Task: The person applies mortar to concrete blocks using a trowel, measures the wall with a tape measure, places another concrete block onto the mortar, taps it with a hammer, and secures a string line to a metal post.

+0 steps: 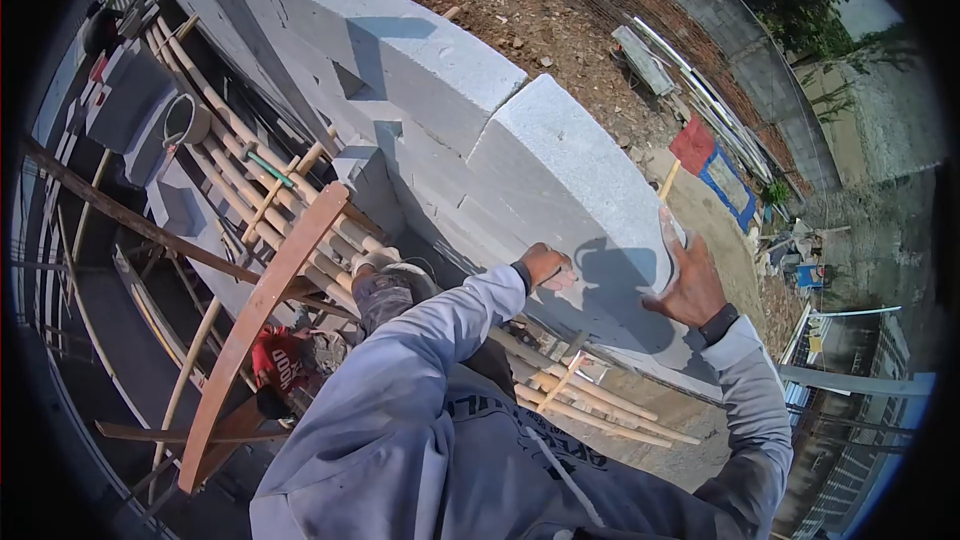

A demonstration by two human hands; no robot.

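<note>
A large pale grey block (575,165) forms the top of the wall, with a narrow gap between it and the neighbouring block (420,45). At the block's far right end, my right hand (690,280) rests with thumb and fingers spread around the end. Lower on the wall's near face is my left hand (546,267), its fingers curled; whether it holds anything small is hidden. Shadows of my head and arms fall on the face of the block beside both hands.
Bamboo poles (600,405) form scaffolding below the wall. A bucket (187,120) and grey blocks (130,90) sit at the upper left. A brown plank (260,330) slants upward at left. A person in a red shirt (275,355) is below. Rubble ground (520,20) lies beyond.
</note>
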